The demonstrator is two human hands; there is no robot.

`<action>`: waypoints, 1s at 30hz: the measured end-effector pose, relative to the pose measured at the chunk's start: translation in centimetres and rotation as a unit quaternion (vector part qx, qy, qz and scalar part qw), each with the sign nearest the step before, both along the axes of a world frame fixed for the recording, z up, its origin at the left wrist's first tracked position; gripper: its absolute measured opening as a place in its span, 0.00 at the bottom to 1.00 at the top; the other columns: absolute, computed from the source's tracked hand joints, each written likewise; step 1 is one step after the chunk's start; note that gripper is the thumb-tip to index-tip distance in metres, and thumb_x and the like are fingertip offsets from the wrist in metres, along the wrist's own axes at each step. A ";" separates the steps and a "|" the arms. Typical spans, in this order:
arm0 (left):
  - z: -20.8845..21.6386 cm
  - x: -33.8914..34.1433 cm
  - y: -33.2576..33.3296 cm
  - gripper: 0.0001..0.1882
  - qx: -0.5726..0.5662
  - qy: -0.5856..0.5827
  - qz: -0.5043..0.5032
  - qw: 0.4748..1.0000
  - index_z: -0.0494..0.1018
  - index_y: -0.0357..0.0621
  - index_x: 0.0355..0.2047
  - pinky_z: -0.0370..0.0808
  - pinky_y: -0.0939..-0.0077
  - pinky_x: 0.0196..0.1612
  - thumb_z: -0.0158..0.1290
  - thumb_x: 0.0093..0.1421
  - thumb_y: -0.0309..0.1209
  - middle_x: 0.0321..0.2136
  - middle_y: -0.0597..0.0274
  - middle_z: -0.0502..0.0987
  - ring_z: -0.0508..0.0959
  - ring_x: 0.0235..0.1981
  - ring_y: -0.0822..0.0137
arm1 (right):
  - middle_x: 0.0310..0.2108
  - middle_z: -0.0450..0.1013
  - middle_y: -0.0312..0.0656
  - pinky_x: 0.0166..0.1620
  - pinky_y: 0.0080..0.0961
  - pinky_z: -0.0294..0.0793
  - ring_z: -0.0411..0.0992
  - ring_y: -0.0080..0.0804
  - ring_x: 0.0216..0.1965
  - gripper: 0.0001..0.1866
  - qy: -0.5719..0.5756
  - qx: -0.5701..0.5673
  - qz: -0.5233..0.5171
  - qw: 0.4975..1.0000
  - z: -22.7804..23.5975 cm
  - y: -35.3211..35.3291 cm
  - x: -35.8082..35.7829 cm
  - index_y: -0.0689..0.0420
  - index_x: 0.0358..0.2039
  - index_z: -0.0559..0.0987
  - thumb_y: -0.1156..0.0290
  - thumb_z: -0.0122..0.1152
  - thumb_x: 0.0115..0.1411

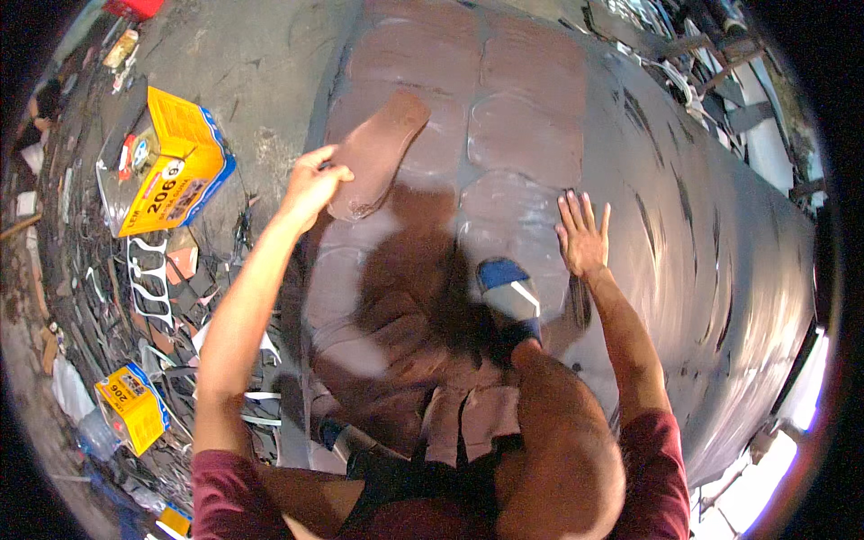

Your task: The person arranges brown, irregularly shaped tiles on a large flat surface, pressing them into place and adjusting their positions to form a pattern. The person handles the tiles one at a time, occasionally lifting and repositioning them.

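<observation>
A brown shoe sole [382, 148] is pinched at its heel-side edge by my left hand [315, 184], thumb on top. It is tilted above the dark sheet [648, 171], over other soles. My right hand [583, 236] presses flat on the sheet with its fingers spread and nothing in it. Beside it lie rows of glossy brown sole pieces [522, 135], set close together. Between my hands, my foot in a blue and grey shoe [509, 290] rests on the pieces.
At the left stands a yellow and blue cut-open container [184, 166] with small items inside. A smaller yellow container [133, 407] stands nearer. Dark offcut strips and white cut-out scraps [151, 279] litter the left floor. Clutter and cables [684, 85] lie far right.
</observation>
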State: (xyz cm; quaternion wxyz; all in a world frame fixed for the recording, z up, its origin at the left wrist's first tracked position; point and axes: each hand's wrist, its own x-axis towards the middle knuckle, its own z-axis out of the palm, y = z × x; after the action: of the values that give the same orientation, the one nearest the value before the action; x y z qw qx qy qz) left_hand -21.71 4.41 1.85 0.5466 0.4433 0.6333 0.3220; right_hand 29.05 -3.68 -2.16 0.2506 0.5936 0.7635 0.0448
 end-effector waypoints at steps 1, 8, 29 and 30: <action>1.8 0.1 -1.3 0.27 -0.019 -0.083 -0.015 0.996 0.77 0.38 0.56 0.76 0.72 0.54 0.57 0.54 0.18 0.45 0.62 0.83 0.81 0.46 0.67 | 0.75 0.56 0.39 0.75 0.65 0.27 0.44 0.38 0.78 0.30 -0.075 0.042 0.027 0.996 -0.7 -1.0 0.0 0.45 0.75 0.59 0.54 0.40 0.75; 3.4 -3.6 -19.2 0.33 -0.207 -0.217 -0.052 0.952 0.72 0.38 0.60 0.76 0.66 0.57 0.55 0.51 0.14 0.47 0.59 0.82 0.82 0.47 0.63 | 0.55 0.80 0.44 0.73 0.51 0.53 0.73 0.43 0.61 0.22 0.349 0.249 -0.148 0.891 8.7 -6.6 -10.0 0.48 0.63 0.77 0.61 0.55 0.70; 11.3 0.0 -25.0 0.15 0.025 0.019 -0.513 0.858 0.78 0.42 0.30 0.70 0.79 0.38 0.75 0.46 0.23 0.27 0.77 0.77 0.73 0.33 0.81 | 0.47 0.82 0.43 0.51 0.36 0.77 0.80 0.41 0.45 0.21 0.103 0.262 -0.307 0.909 30.2 -56.6 1.1 0.50 0.57 0.80 0.72 0.63 0.63; 13.8 1.5 -25.7 0.16 0.055 0.013 -0.541 0.839 0.76 0.44 0.27 0.69 0.80 0.36 0.75 0.46 0.23 0.26 0.79 0.74 0.71 0.32 0.82 | 0.47 0.82 0.42 0.51 0.37 0.76 0.80 0.42 0.45 0.21 0.092 0.240 -0.276 0.926 29.9 -56.6 1.3 0.50 0.57 0.80 0.72 0.63 0.63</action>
State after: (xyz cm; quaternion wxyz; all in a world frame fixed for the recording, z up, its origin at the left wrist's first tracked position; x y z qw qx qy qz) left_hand -20.18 -21.29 15.64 0.6002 0.7487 0.2814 0.0033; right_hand 30.34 -60.33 27.70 0.0322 0.8246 0.5557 0.1009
